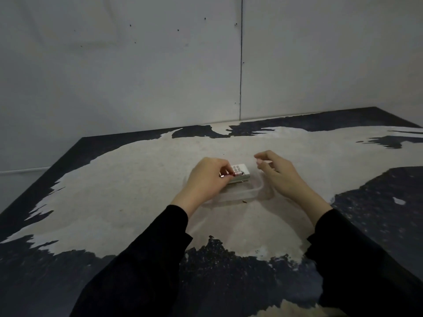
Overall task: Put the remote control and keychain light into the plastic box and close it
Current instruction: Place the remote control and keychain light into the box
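Observation:
A clear plastic box (257, 191) sits on the table in front of me, its rim faint against the pale surface. Inside it lies a small white remote control (240, 172) with grey buttons. My left hand (209, 179) pinches a small red and silver keychain light (232, 175) just over the remote, at the box's left side. My right hand (278, 176) hovers above the right edge of the box, fingers loosely curled and apart, with nothing in it. I cannot see a lid.
The table (128, 179) has a worn top, pale in the middle with dark blue patches around the edges. A grey wall (160, 65) stands right behind it. A small dark speck (244, 202) lies by the box's near rim.

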`<state>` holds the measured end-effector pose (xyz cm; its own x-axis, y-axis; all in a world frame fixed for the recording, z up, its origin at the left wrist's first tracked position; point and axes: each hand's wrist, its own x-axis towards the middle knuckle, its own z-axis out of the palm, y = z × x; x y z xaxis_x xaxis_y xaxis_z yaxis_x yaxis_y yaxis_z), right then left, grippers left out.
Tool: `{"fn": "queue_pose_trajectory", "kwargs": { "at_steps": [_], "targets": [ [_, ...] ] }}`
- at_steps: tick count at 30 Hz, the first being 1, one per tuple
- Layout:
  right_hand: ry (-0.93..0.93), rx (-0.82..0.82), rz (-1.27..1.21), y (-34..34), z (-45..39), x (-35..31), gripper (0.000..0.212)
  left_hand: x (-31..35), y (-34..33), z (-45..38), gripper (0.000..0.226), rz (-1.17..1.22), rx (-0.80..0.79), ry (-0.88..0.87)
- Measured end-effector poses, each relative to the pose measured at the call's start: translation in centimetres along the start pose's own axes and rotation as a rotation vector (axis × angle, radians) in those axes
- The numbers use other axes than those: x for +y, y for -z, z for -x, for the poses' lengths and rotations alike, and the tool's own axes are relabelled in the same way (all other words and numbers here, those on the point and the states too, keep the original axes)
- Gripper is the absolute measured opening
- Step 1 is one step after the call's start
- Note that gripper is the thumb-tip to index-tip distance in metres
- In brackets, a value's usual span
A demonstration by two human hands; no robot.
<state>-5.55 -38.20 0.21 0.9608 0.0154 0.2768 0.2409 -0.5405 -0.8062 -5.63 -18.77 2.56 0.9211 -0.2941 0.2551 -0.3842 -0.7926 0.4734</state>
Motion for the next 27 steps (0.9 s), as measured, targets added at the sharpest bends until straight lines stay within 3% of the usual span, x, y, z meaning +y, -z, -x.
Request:
{"fn": "queue_pose_trajectory", "kwargs": {
  "at_steps": [7, 16, 21, 24, 27],
  "targets": [
    [0.011, -0.094, 0.081, -0.7, 0.5, 0.0, 0.026, -1.8, 0.5, 0.7, 0.011, -0.096, -0.112, 0.041],
    [0.062, -0.094, 0.18, -0.8, 0.3, 0.1, 0.023, -2.5, 1.9, 0.9, 0.016, -0.421, -0.077, -0.046],
    [0.123, -0.037, 0.399, -0.4, 0.3, 0.0, 0.024, -3.0, 2.1, 1.4, 0.02, -0.358, -0.036, -0.077],
    [0.096, 0.148, 0.492, 0.9, -0.2, 0.3, 0.026, -4.1, 2.3, 2.5, 0.025, -0.131, 0.195, -0.058],
    [-0.163, 0.273, 0.708, 2.7, -0.4, 1.6, 0.062, -4.3, 1.5, 3.9, 0.037, 0.134, 0.318, 0.131]
  ]
}}
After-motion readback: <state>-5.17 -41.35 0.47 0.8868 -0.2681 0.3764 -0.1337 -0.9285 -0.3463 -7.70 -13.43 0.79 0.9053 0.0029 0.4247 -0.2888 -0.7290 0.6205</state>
